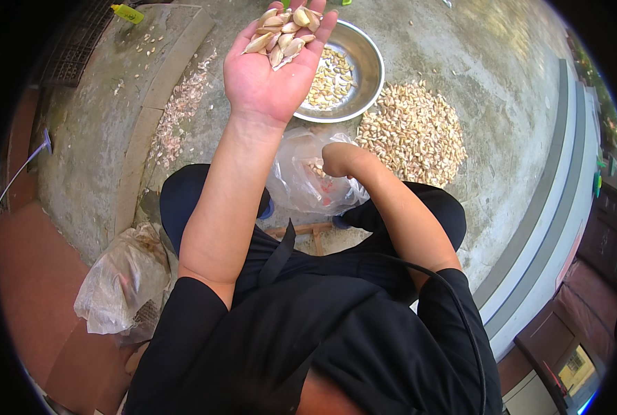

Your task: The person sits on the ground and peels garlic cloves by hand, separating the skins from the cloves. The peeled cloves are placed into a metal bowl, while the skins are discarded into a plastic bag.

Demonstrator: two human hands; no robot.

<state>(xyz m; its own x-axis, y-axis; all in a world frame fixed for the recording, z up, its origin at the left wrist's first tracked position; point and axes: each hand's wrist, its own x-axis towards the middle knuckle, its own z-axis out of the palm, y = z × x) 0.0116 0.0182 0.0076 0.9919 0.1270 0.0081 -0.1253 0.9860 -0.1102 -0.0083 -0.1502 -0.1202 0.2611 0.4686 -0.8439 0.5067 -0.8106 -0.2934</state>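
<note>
Several unpeeled garlic cloves [285, 35] lie heaped in my left hand [269, 88], which is raised with its palm up and its fingers cupped around them. Below and to the right of it, my right hand [342, 160] is curled at the mouth of a clear plastic bag [293, 181]. More cloves [316, 167] show inside the bag beside that hand. Its fingertips are hidden, so I cannot tell whether it grips anything. Partly behind my left hand stands a steel basin [373, 72] with peeled cloves [334, 78] on its bottom.
A large pile of garlic cloves [412, 132] covers the concrete floor [500, 129] right of the bag. Papery garlic skins [176, 114] lie along a raised concrete ledge [137, 135]. A plastic sack [127, 282] sits at my left. A yellow bottle [128, 13] lies at upper left.
</note>
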